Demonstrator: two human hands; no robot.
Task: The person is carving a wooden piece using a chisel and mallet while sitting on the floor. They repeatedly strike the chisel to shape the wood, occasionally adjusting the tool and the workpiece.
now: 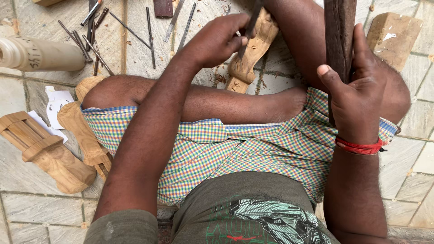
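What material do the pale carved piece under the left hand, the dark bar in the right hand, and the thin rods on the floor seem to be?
The carved piece looks like raw, unvarnished pale wood: matte, with grain and chips around it. The dark bar seems to be worn dark wood, though the material is not certain. The thin rods look like dull grey metal, probably steel.

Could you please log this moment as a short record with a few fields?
Setting: person seated cross-legged on a tiled floor
Left hand: grip shut on a thin chisel, tip set on a pale wooden carving
Right hand: grip shut on a dark wooden mallet, held upright
Nearby: loose metal chisels; carved wooden pieces at the left; wooden block
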